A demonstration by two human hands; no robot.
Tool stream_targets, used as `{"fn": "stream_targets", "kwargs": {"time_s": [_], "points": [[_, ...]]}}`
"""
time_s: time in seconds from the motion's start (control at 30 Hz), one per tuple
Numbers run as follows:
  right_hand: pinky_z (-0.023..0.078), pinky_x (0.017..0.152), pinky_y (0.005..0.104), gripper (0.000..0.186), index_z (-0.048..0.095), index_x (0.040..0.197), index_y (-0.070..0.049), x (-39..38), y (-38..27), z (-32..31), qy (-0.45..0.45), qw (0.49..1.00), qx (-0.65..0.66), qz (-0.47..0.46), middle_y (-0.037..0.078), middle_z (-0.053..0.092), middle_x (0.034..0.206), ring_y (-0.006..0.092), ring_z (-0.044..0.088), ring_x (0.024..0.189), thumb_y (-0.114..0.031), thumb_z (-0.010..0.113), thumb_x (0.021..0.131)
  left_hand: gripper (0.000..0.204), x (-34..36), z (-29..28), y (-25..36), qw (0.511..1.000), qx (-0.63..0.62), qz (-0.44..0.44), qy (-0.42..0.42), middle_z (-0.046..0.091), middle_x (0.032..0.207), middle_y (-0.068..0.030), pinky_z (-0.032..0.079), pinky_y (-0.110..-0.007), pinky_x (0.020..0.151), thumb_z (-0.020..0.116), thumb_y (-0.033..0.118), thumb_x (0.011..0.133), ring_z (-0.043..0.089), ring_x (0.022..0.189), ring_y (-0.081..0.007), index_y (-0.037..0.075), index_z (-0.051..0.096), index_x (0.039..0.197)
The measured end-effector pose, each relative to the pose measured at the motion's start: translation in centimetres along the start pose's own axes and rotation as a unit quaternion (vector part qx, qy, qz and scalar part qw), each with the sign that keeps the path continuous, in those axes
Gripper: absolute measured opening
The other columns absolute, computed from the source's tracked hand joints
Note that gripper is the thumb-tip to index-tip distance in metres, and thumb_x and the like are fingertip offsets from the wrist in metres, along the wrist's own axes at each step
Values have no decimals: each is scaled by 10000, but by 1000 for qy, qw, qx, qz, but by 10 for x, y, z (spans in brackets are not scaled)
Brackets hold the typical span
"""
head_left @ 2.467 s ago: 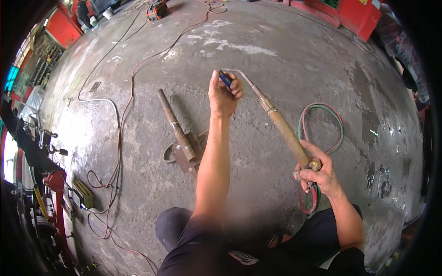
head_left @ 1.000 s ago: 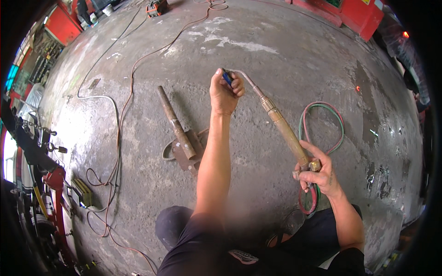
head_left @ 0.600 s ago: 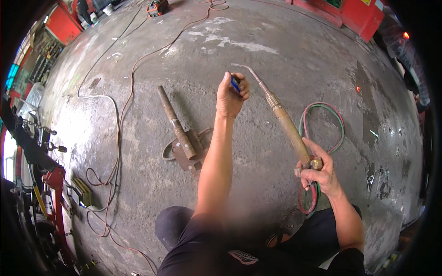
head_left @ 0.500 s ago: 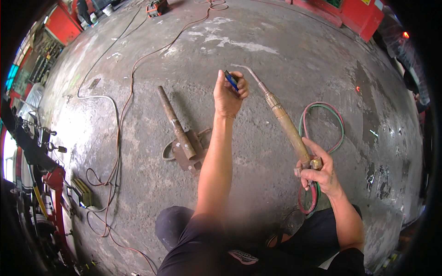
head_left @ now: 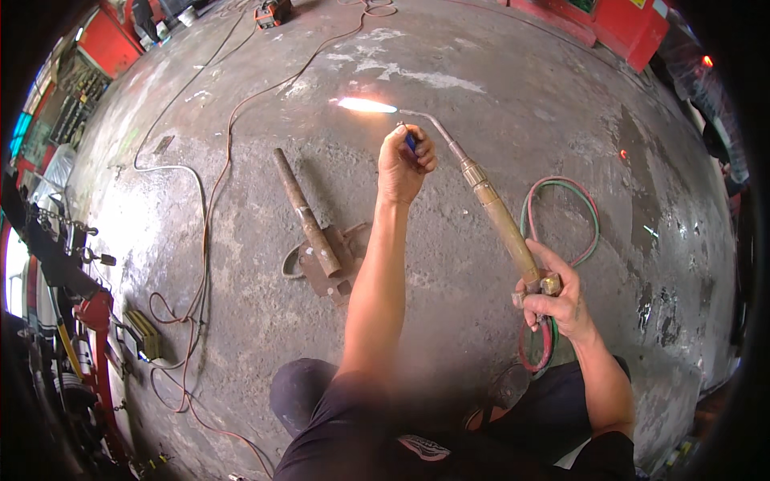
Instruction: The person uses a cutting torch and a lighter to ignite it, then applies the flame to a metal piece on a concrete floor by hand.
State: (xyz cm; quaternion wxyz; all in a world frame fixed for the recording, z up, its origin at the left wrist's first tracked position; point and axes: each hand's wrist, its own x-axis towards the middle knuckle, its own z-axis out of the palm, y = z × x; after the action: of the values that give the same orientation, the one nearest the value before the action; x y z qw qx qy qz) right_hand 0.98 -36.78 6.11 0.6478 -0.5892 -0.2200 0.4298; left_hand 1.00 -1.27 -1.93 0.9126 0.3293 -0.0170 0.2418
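A bright flame (head_left: 366, 105) shoots leftward from the bent tip of a brass torch (head_left: 505, 224). My right hand (head_left: 557, 297) is closed round the torch's lower end by its valve knobs, with red and green hoses (head_left: 591, 210) trailing below and beside it. Just under the tip, my left hand (head_left: 401, 170) grips a small blue lighter (head_left: 411, 143), thumb on its top. Left of my forearm, a rusty pipe (head_left: 297, 192) lies on the concrete floor, its near end over a rusty metal plate (head_left: 313, 271), which my arm partly hides.
Cables (head_left: 230, 144) snake across the floor. A yellow-and-black box (head_left: 143, 335) and red equipment (head_left: 96, 317) stand at left. An orange machine (head_left: 271, 13) sits at the back, a person (head_left: 146, 20) stands far left, and red structures (head_left: 618, 36) line the back right.
A flame now burns at the torch tip. Over these frames the tip has risen slightly, and my left hand with the lighter has shifted a little to the right.
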Motion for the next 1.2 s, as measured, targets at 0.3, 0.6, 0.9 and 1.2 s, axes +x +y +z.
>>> {"fn": "stream_targets", "kwargs": {"time_s": [0.3,0.6,0.9,1.2], "points": [[530,482,296,830,385,1559,-26,0,5,0,5,1000,5,-12,128,689,938,155,654,606,27,710,798,545,-8,-20,-27,996,-5,-81,-29,523,799,-20,358,-289,588,533,605,1000,458,697,-148,77,662,1033],[519,512,288,835,383,1569,-43,-4,0,-4,-19,999,-2,32,132,675,956,150,649,608,32,715,806,593,3,-16,4,998,-60,-13,22,547,782,-60,341,-301,559,510,620,1004,459,672,-178,51,667,951],[481,437,286,861,378,1571,-32,0,1,4,-11,1000,-22,-1,121,678,837,139,581,518,18,650,756,363,-3,-6,-9,998,-9,25,54,459,736,-7,297,-281,540,560,463,960,384,640,-139,112,592,873],[486,489,265,836,380,1578,-56,-2,-8,2,-37,999,-14,4,80,672,884,116,602,567,-31,709,809,262,-17,-7,-33,995,74,-69,10,475,749,-1,331,-251,520,607,338,1014,443,628,-103,100,588,907]]}}
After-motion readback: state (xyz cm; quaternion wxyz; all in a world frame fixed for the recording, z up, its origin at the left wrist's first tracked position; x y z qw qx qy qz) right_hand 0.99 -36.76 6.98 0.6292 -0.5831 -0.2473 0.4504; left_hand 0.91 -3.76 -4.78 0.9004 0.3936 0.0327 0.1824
